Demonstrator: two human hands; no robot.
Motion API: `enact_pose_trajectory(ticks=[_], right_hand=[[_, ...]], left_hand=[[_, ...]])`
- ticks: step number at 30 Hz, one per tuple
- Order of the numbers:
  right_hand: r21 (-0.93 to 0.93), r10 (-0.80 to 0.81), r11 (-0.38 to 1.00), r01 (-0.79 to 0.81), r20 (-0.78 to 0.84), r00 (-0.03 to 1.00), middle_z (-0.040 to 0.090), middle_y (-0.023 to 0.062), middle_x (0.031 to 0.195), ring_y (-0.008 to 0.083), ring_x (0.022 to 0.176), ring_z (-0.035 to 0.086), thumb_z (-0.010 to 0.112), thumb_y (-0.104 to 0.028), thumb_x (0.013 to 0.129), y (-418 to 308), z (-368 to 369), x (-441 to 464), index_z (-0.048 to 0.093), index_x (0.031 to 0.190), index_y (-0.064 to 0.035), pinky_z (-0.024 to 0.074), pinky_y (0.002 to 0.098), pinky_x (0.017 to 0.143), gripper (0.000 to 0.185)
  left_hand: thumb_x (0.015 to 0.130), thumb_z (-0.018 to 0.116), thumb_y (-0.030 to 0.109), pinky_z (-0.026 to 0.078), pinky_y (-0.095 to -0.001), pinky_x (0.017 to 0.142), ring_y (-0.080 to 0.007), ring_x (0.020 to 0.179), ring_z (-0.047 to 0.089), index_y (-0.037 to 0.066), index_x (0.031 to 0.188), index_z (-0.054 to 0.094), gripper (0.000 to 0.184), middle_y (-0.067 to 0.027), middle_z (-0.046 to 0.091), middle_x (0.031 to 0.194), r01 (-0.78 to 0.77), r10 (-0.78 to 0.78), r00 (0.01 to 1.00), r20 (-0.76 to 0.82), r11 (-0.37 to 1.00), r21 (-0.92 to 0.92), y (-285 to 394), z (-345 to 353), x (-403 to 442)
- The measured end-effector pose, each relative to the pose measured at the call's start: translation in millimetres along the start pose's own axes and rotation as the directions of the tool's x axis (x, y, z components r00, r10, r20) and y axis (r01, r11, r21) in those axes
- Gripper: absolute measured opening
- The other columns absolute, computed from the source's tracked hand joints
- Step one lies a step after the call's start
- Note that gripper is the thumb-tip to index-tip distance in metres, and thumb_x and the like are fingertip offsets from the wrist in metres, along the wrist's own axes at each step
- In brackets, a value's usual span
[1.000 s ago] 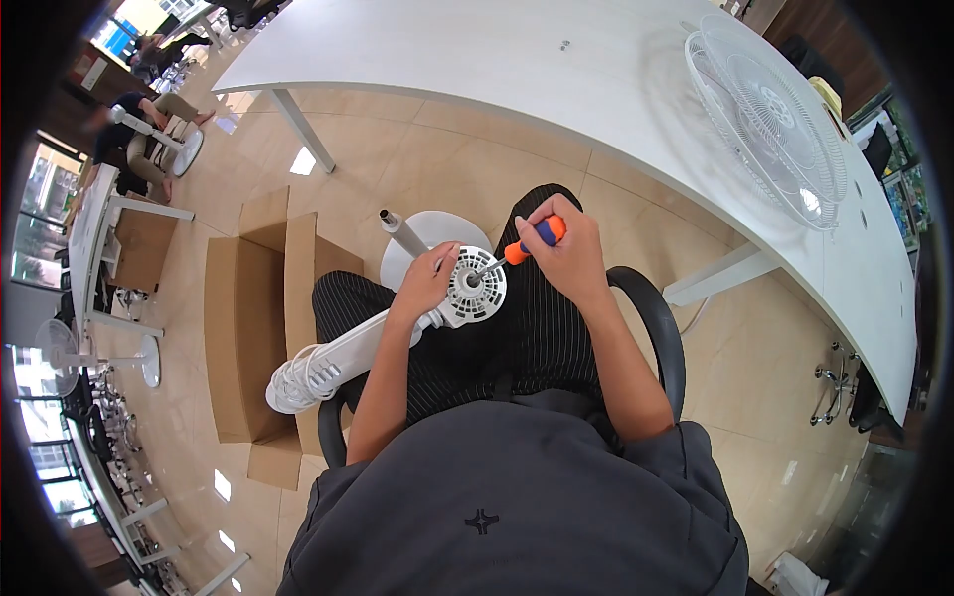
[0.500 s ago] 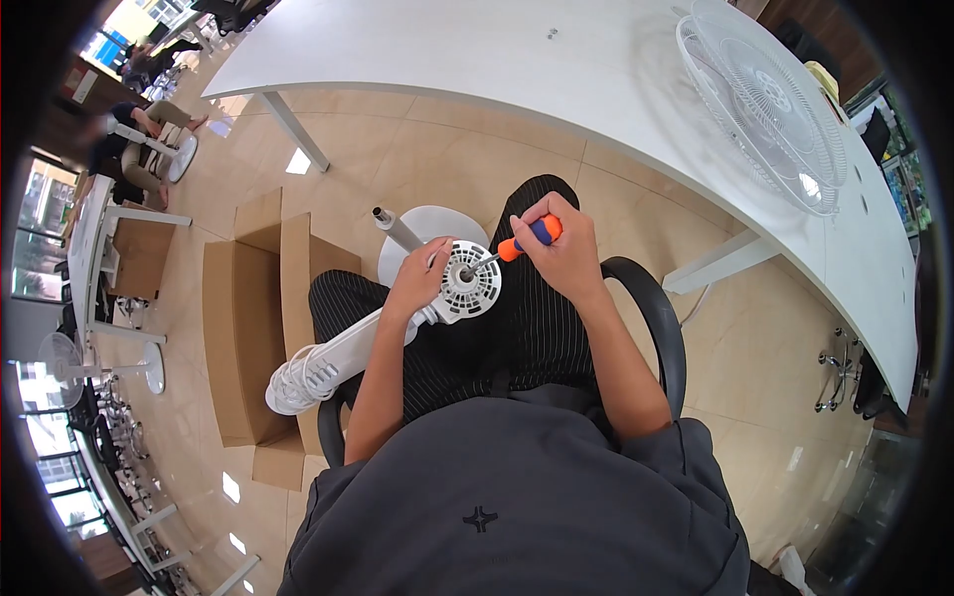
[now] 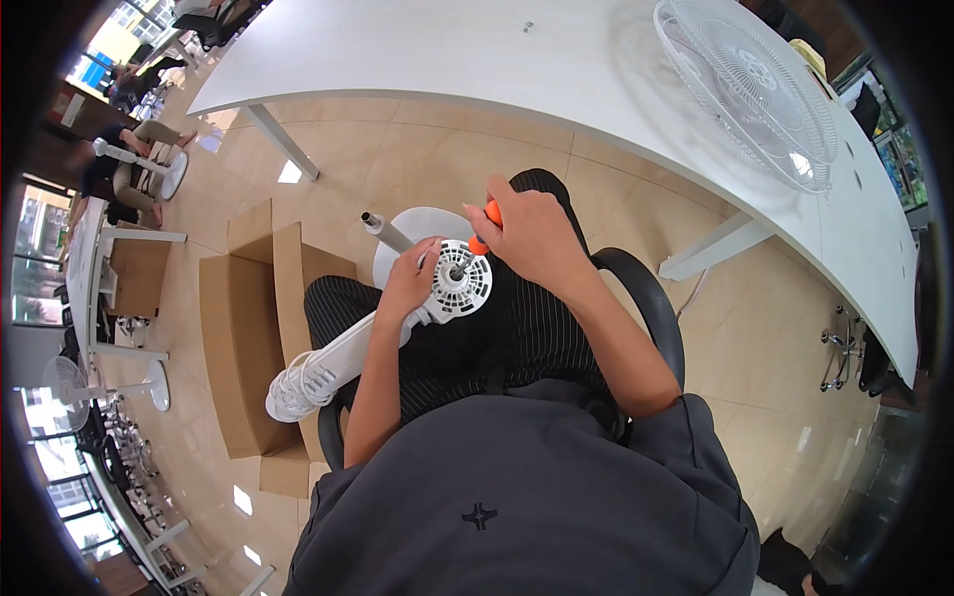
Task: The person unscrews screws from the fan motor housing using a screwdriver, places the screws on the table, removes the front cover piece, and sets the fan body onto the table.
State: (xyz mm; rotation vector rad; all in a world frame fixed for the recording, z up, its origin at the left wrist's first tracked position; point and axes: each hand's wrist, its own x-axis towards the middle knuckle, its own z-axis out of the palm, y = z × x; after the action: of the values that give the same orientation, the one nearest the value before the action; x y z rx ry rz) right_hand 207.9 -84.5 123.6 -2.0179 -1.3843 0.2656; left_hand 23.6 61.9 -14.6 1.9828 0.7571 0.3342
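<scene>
Across my lap lies a white fan body, its round slotted motor housing [image 3: 463,281] facing up and its long white neck [image 3: 343,358] running down to the left. My left hand [image 3: 406,281] is closed around the left edge of that housing. In my right hand [image 3: 522,233] is an orange and blue screwdriver [image 3: 478,245], held by its handle. Its metal tip reaches the middle of the housing; whether it sits on a screw I cannot make out. A white cord [image 3: 294,387] is bundled at the neck's lower end.
Beyond my knees, a metal pole [image 3: 386,231] rises from a round white base [image 3: 437,223] on the floor. An open cardboard box [image 3: 238,348] stands left. Fan grilles [image 3: 750,94] and small parts [image 3: 528,27] lie on the white table [image 3: 427,50]. A person [image 3: 129,164] sits far left.
My right hand has turned over the screwdriver and moved left and lower, the tool now steeper. The left hand keeps its hold on the housing. The whole view has shifted slightly.
</scene>
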Motion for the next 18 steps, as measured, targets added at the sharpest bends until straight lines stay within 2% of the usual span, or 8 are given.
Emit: enact_pose_trajectory(ticks=[3, 6, 10, 12, 13, 15, 16, 18], right_hand=[[0.042, -0.084, 0.996, 0.083, 0.008, 0.996, 0.066, 0.0178, 0.067, 0.0379, 0.060, 0.064, 0.068, -0.031, 0.098, 18, 1, -4, 0.058, 0.096, -0.0003, 0.0491, 0.0458, 0.060, 0.033], [0.094, -0.100, 0.991, 0.094, 0.064, 0.993, 0.067, 0.0176, 0.068, 0.0386, 0.061, 0.064, 0.069, -0.027, 0.097, 26, -8, -4, 0.057, 0.096, -0.0007, 0.0494, 0.0458, 0.061, 0.028], [0.106, -0.155, 0.984, 0.144, 0.105, 0.982, 0.065, 0.0163, 0.069, 0.0366, 0.066, 0.065, 0.069, -0.026, 0.097, 30, -9, 3, 0.057, 0.097, -0.0019, 0.0499, 0.0454, 0.065, 0.026], [0.318, -0.512, 0.804, 0.501, -0.056, 0.857, 0.065, 0.0156, 0.076, 0.0337, 0.075, 0.066, 0.070, -0.025, 0.096, 32, -5, 7, 0.059, 0.101, -0.0020, 0.0513, 0.0433, 0.071, 0.026], [0.314, -0.512, 0.805, 0.503, -0.058, 0.857, 0.065, 0.0156, 0.076, 0.0337, 0.075, 0.066, 0.070, -0.025, 0.096, 33, -6, 6, 0.059, 0.101, -0.0020, 0.0513, 0.0433, 0.071, 0.026], [0.278, -0.405, 0.887, 0.370, 0.082, 0.911, 0.065, 0.0151, 0.091, 0.0315, 0.085, 0.065, 0.071, -0.020, 0.094, 26, -15, 5, 0.060, 0.110, -0.0031, 0.0525, 0.0418, 0.076, 0.026], [0.281, -0.410, 0.885, 0.372, 0.088, 0.908, 0.065, 0.0151, 0.091, 0.0315, 0.085, 0.065, 0.071, -0.020, 0.094, 20, -16, 6, 0.060, 0.110, -0.0031, 0.0525, 0.0418, 0.076, 0.026], [0.034, -0.083, 0.996, 0.078, 0.213, 0.974, 0.066, 0.0156, 0.101, 0.0319, 0.089, 0.066, 0.073, -0.019, 0.092, 10, -15, 8, 0.059, 0.116, -0.0032, 0.0535, 0.0414, 0.079, 0.032]], left_hand=[[0.110, 0.049, 0.027, 0.052, -0.0387, 0.093, -0.0346, 0.104, 0.071, 0.003, 0.124, 0.068, 0.033, -0.0196, 0.074, 0.111, -0.003, 0.003, 1.000, 0.010, 1.000, -0.020, -1, -2, 1], [0.110, 0.049, 0.026, 0.052, -0.0386, 0.093, -0.0338, 0.103, 0.071, 0.003, 0.124, 0.067, 0.033, -0.0194, 0.074, 0.110, -0.028, 0.028, 1.000, -0.008, 1.000, -0.004, 0, -1, 1], [0.110, 0.049, 0.026, 0.052, -0.0383, 0.093, -0.0327, 0.102, 0.071, 0.003, 0.125, 0.067, 0.033, -0.0192, 0.074, 0.109, -0.053, 0.053, 0.999, 0.006, 0.999, -0.011, -2, -1, 3], [0.110, 0.050, 0.026, 0.052, -0.0383, 0.093, -0.0322, 0.103, 0.071, 0.002, 0.125, 0.067, 0.032, -0.0193, 0.074, 0.109, -0.037, 0.037, 0.999, 0.023, 0.999, -0.009, 0, -2, 4], [0.110, 0.050, 0.026, 0.052, -0.0383, 0.093, -0.0322, 0.103, 0.071, 0.002, 0.125, 0.067, 0.032, -0.0193, 0.074, 0.109, -0.041, 0.042, 0.999, 0.024, 0.999, -0.009, 0, -2, 4], [0.110, 0.050, 0.025, 0.052, -0.0381, 0.094, -0.0321, 0.104, 0.071, 0.003, 0.125, 0.067, 0.032, -0.0193, 0.074, 0.110, -0.042, 0.042, 0.999, 0.024, 0.999, -0.019, 1, -1, 3], [0.110, 0.050, 0.025, 0.052, -0.0381, 0.094, -0.0321, 0.104, 0.071, 0.003, 0.125, 0.067, 0.032, -0.0193, 0.074, 0.110, -0.036, 0.037, 0.999, 0.018, 0.999, -0.021, -1, -1, 1], [0.109, 0.050, 0.025, 0.052, -0.0384, 0.095, -0.0323, 0.106, 0.070, 0.003, 0.126, 0.067, 0.032, -0.0196, 0.074, 0.112, -0.006, 0.007, 1.000, 0.024, 0.999, -0.036, 2, -1, 1]])
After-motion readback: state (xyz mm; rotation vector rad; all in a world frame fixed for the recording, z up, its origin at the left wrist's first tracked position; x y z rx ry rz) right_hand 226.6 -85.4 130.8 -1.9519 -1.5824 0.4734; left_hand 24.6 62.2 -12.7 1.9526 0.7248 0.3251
